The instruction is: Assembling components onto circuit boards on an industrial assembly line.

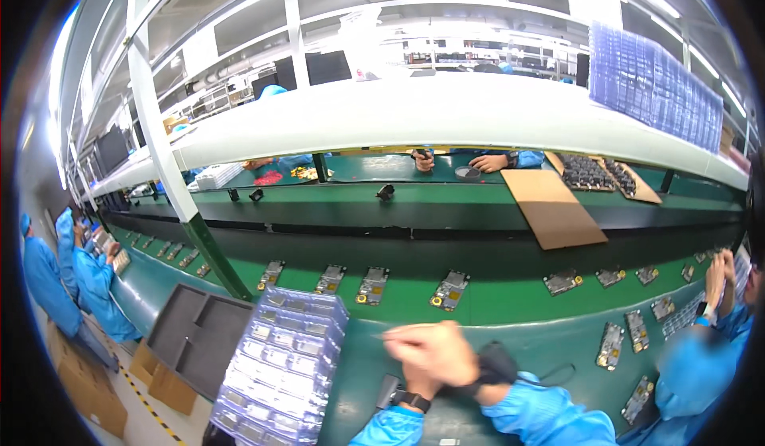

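Note:
My left hand point(416, 373) and my right hand point(448, 352) overlap above the green bench at the near middle. Both are smeared by motion, with the right partly covering the left. Their finger positions and anything between them cannot be made out. A dark flat piece point(388, 390) lies beside my left wrist. Past my hands, a circuit board point(450, 289) rests on the green belt point(494, 307), in a row with several others. To the left of my hands stands a stack of clear plastic trays point(275, 366).
A dark compartment tray point(199, 330) sits left of the stack. Close on my right, a co-worker in blue point(701, 374) has raised hands, with circuit boards point(611, 346) nearby. A cardboard sheet point(550, 207) lies beyond the belt. A white shelf point(382, 115) spans above; its green post point(215, 259) stands front left.

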A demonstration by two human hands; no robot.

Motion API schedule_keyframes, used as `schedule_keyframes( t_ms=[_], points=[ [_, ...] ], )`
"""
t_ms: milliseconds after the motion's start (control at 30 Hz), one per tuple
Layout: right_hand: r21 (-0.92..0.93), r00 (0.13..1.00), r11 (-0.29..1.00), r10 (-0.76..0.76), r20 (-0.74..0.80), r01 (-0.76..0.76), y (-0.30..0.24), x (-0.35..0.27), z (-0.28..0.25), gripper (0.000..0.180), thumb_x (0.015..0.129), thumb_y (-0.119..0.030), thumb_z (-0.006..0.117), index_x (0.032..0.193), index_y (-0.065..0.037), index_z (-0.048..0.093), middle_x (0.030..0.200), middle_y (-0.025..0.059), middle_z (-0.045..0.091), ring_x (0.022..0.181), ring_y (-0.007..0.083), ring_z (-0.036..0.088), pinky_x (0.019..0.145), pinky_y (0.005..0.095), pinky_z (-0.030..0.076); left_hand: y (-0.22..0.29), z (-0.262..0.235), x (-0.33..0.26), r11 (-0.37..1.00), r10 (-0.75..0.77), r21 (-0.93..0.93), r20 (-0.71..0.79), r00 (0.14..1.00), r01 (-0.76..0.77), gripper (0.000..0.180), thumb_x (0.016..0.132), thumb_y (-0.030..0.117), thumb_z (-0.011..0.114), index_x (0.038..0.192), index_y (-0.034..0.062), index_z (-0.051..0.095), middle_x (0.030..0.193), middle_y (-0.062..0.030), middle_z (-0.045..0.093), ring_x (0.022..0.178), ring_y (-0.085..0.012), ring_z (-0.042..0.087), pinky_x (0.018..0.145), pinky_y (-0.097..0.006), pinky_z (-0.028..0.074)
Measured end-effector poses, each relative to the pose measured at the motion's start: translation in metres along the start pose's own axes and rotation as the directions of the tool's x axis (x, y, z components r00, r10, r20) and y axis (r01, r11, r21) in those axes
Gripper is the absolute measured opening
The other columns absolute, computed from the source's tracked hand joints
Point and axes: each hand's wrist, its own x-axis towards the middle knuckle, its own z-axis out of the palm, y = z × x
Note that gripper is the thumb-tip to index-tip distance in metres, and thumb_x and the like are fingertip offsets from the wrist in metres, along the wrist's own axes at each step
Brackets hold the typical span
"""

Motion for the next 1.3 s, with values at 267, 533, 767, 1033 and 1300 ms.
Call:
schedule_keyframes(
  t_ms=[267, 533, 767, 1033, 1300],
  points=[
    [-0.522, 0.981, 0.851, 0.144, 0.127, -0.058, 0.060, -0.160, -0.097, 0.009, 0.082, -0.013, 0.071, 0.088, -0.006, 0.074, 0.096, 0.0095, 0.074, 0.082, 0.0295, 0.072, 0.073, 0.0374, 0.059, 0.040, 0.034, 0.071, 0.317, 0.214, 0.948, -0.080, 0.973, 0.008, 0.050, 0.086, 0.030, 0.074, 0.121, -0.0013, 0.059, 0.131, -0.0215, 0.052, 0.132, -0.0442, 0.041, 0.108, -0.060, 0.033],
    [-0.386, 0.963, 0.901, 0.251, 0.093, -0.197, 0.059, -0.173, -0.101, 0.012, 0.081, -0.011, 0.076, 0.092, -0.005, 0.077, 0.106, 0.0092, 0.074, 0.090, 0.0284, 0.072, 0.081, 0.0352, 0.059, 0.046, 0.035, 0.082, 0.511, -0.088, 0.857, -0.023, 0.996, 0.065, 0.060, 0.079, 0.024, 0.085, 0.122, 0.0034, 0.048, 0.112, -0.0158, 0.068, 0.107, -0.0306, 0.067, 0.109, -0.060, 0.038],
    [0.157, 0.936, 0.968, 0.233, -0.265, -0.196, 0.061, -0.175, -0.111, 0.027, 0.072, -0.001, 0.085, 0.097, -0.007, 0.079, 0.104, 0.0064, 0.073, 0.090, 0.0244, 0.071, 0.080, 0.0338, 0.059, 0.097, 0.017, 0.013, 0.808, -0.492, -0.257, 0.201, 0.847, 0.530, 0.031, 0.103, 0.004, 0.048, 0.129, 0.0088, 0.032, 0.128, -0.0153, 0.051, 0.117, -0.0287, 0.061, 0.089, -0.051, 0.062],
    [-0.285, 0.982, 0.958, -0.096, -0.163, 0.046, 0.043, -0.173, -0.107, 0.030, 0.068, -0.011, 0.088, 0.096, -0.016, 0.080, 0.106, -0.0021, 0.073, 0.092, 0.0169, 0.063, 0.094, 0.0432, 0.049, 0.149, 0.033, -0.056, 0.729, -0.448, -0.201, 0.583, 0.678, 0.655, 0.032, 0.103, -0.002, 0.039, 0.132, 0.0016, 0.025, 0.130, -0.0205, 0.050, 0.112, -0.0245, 0.062, 0.088, -0.045, 0.063],
    [-0.277, 0.984, 0.961, -0.061, -0.167, 0.013, 0.042, -0.174, -0.097, 0.032, 0.066, -0.010, 0.089, 0.096, -0.016, 0.080, 0.105, -0.0035, 0.073, 0.091, 0.0163, 0.060, 0.086, 0.0342, 0.051, 0.148, 0.033, -0.061, 0.702, -0.450, -0.250, 0.570, 0.687, 0.667, 0.033, 0.104, -0.002, 0.037, 0.133, 0.0010, 0.022, 0.129, -0.0206, 0.050, 0.112, -0.0218, 0.061, 0.089, -0.042, 0.062]
  ],
)
